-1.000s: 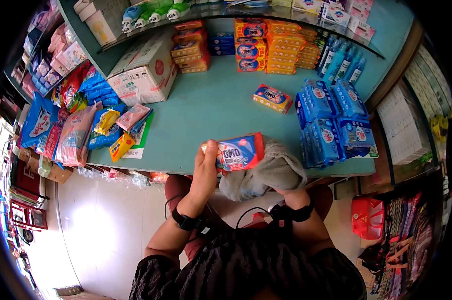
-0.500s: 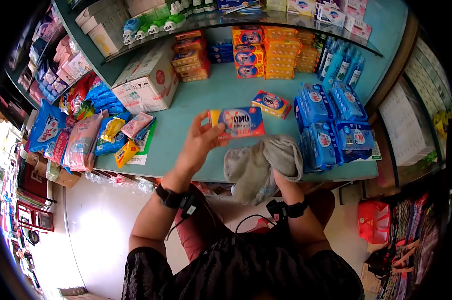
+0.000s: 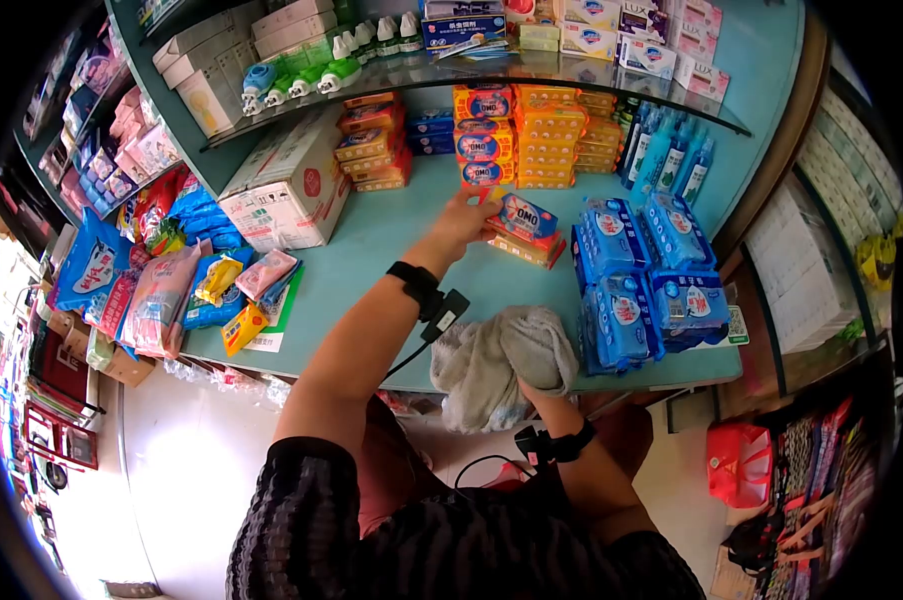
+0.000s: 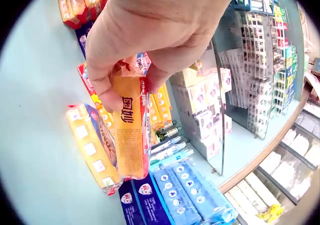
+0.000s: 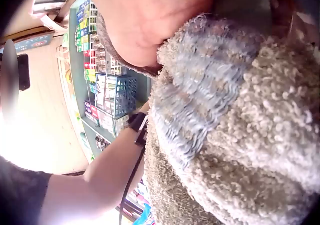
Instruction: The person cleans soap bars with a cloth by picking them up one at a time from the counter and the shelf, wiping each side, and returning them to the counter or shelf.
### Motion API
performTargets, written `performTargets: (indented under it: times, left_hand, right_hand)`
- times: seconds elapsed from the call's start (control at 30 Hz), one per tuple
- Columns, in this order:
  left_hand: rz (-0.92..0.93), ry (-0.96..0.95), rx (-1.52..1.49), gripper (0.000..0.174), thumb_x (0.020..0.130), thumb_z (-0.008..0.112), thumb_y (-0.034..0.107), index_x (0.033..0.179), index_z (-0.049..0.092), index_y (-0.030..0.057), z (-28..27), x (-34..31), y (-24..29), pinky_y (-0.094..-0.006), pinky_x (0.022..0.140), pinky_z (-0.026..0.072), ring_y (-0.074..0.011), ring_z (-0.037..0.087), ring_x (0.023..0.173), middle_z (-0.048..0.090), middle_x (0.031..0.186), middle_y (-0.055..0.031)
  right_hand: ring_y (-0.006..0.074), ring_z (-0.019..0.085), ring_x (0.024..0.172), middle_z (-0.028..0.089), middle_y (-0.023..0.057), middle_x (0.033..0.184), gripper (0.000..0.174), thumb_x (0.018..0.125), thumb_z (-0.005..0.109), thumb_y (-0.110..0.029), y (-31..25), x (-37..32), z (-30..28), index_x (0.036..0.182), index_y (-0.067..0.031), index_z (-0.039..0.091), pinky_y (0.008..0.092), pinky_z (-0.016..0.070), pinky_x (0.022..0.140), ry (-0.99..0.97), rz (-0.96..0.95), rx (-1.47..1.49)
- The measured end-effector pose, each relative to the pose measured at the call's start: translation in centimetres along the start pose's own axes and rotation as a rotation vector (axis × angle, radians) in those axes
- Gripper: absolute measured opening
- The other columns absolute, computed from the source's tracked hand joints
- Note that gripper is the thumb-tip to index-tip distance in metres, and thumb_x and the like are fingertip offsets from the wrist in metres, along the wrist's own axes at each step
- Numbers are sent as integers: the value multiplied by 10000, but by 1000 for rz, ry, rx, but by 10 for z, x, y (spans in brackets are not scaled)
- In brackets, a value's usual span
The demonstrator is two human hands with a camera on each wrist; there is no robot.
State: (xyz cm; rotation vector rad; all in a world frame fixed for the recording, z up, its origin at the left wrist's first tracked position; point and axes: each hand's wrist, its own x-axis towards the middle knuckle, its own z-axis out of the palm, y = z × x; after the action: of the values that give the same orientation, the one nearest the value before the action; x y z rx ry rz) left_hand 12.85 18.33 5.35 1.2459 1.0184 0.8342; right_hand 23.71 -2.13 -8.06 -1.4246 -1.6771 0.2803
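In the head view the left hand (image 3: 461, 222) pinches one end of an OMO soap pack (image 3: 523, 218), held over another soap pack (image 3: 527, 252) lying on the teal counter (image 3: 371, 290). The left wrist view shows thumb and fingers gripping the held pack (image 4: 131, 127) by its end, beside the lying pack (image 4: 90, 147). A grey cloth (image 3: 501, 365) bunches over the right hand at the counter's front edge. The right wrist view has the right hand (image 5: 150, 19) against the cloth (image 5: 250, 135); its fingertips are hidden in the folds.
Stacked orange soap packs (image 3: 549, 140) stand at the back, with blue bottles (image 3: 661, 150) beside them. Blue packs (image 3: 621, 320) sit at the right. A carton (image 3: 289, 190) and detergent bags (image 3: 156, 295) are at the left. A glass shelf (image 3: 451, 75) crosses above.
The left hand has carried the soap pack forward, away from the cloth, to the pack lying on the counter. The cloth and right hand have moved slightly down and left in view.
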Motion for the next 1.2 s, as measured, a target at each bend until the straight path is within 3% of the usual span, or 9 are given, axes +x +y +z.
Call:
performTargets:
  times: [0.17,0.27,0.37,0.5,0.7,0.8,0.9,1.07,1.2]
  left_hand:
    - [103,147,268,498,831,625,335,1214,446,72,11,28,-17,-304,697,482,-176,611,819,634,875,-113]
    - [278,267,593,481,806,598,383,1151,483,68,13,32,-22,-404,781,466,-321,610,901,625,984,-194]
    - [281,284,622,458,815,568,389,1143,497,77,17,29,-27,-431,830,441,-375,572,958,614,999,-211]
    - [380,313,800,489,822,562,414,1169,481,80,11,37,-47,-424,821,458,-367,561,946,575,1000,-225]
    - [365,303,633,579,787,626,431,1215,460,79,-31,43,-31,-400,843,445,-332,551,958,536,1079,-205]
    - [371,482,460,559,735,691,315,1187,468,72,-80,57,-16,-402,878,432,-364,518,1033,469,1159,-241]
    - [373,743,575,581,739,683,294,1220,430,86,-128,75,-3,-411,882,430,-381,493,1066,424,1216,-234]
    - [342,829,899,681,699,714,235,1287,387,126,-157,79,24,-425,949,386,-382,414,1145,391,1248,-201]
    - [527,869,1145,683,697,716,261,1284,391,136,-165,101,22,-456,956,375,-369,382,1186,358,1313,-171]
  right_hand:
    - [270,358,1238,402,111,1347,495,864,553,-184,9,-5,0,1323,-86,395,367,249,1067,-30,19,41]
    - [308,418,1186,478,126,1282,399,837,569,-171,61,-11,21,1226,-92,528,397,303,1028,45,-115,-111]
    - [309,357,1234,415,121,1340,480,845,555,-157,21,-4,4,1305,-91,436,397,241,1068,39,-226,-264]
    - [335,457,1134,525,149,1218,364,821,576,-149,-1,7,-12,1175,-61,565,427,325,1005,133,-283,-231]
    - [337,449,1147,519,151,1232,360,826,571,-136,6,0,-11,1173,-41,560,415,314,1016,99,-269,-226]
    - [328,430,1174,506,152,1251,348,841,549,-139,4,-3,-11,1178,-52,560,411,298,1030,50,-153,-183]
    - [297,423,1187,476,130,1290,386,901,478,-237,14,-9,-9,1244,-61,500,392,296,1035,46,-160,-220]
    - [291,421,1189,469,124,1295,407,907,461,-263,13,-12,-13,1256,-54,479,390,296,1035,19,-134,-246]
    - [287,419,1190,464,120,1299,425,912,447,-284,13,-12,-14,1265,-49,462,388,296,1036,-1,-117,-254]
